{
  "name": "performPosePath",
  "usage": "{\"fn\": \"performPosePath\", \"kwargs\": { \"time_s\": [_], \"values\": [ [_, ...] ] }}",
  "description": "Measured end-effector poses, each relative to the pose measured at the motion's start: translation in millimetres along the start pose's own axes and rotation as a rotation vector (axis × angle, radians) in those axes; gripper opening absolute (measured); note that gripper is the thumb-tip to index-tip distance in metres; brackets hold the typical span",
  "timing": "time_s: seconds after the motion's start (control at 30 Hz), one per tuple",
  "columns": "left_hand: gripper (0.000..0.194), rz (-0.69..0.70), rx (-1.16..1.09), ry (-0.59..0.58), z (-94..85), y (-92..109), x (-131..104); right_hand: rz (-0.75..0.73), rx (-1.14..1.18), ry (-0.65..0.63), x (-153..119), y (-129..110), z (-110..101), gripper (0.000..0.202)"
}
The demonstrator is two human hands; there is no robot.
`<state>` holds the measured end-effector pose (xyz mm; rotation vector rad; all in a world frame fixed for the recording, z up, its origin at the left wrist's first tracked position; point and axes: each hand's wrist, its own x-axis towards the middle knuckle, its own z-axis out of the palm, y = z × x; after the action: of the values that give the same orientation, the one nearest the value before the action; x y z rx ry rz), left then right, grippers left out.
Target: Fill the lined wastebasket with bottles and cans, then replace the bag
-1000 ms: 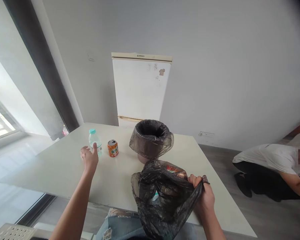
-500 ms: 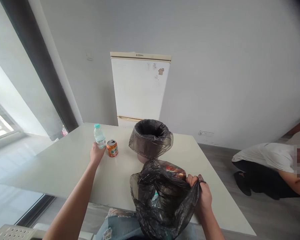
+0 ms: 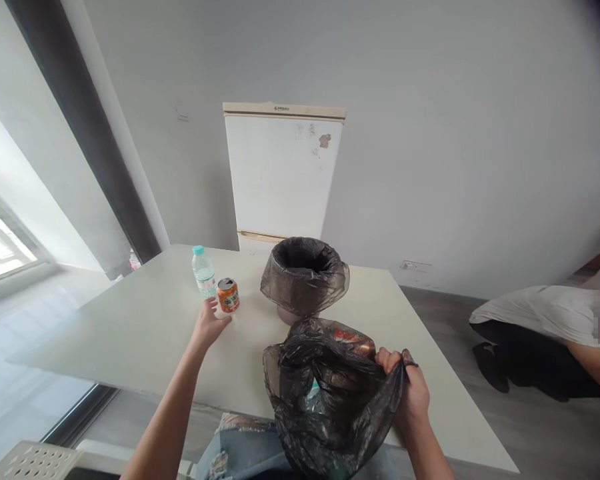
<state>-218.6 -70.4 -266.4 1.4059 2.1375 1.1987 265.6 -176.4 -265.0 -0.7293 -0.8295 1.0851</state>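
My left hand is open over the table, fingers apart, just in front of an orange drink can. Behind and left of the can stands a clear plastic bottle with a turquoise cap, apart from my fingers. My right hand grips the rim of a black plastic bag, whose mouth gapes toward me. Inside the bag a turquoise-capped bottle partly shows, and something red and brown shows through its far side. Beyond the bag stands a small bin lined with another black bag.
All this is on or over a white table. Behind it stands a white fridge against the grey wall. A crouching person in a white shirt is on the right. A perforated beige chair is at lower left.
My left hand has let go of the bottle and drawn back toward me and slightly right, near the can. The bottle stays standing. My right hand still grips the bag.
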Motion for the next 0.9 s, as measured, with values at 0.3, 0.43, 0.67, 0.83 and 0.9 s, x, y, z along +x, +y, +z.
{"fn": "performPosePath", "kwargs": {
  "time_s": [0.3,0.43,0.67,0.83,0.9],
  "values": [
    [0.072,0.094,0.118,-0.039,32.9,34,30,-0.008,0.011,0.012,-1,3,-4,0.048],
    [0.057,0.091,0.147,-0.062,39.0,41,40,-0.031,0.007,0.003,-1,-2,2,0.046],
    [0.058,0.000,0.145,-0.018,37.1,43,53,-0.021,0.012,0.023,-2,-1,1,0.048],
    [0.073,-0.002,0.137,-0.013,30.9,49,42,-0.007,0.034,0.013,-4,-3,2,0.048],
    [0.081,0.002,0.137,-0.002,25.5,55,28,0.000,0.056,0.017,-4,-6,5,0.052]
  ]
}}
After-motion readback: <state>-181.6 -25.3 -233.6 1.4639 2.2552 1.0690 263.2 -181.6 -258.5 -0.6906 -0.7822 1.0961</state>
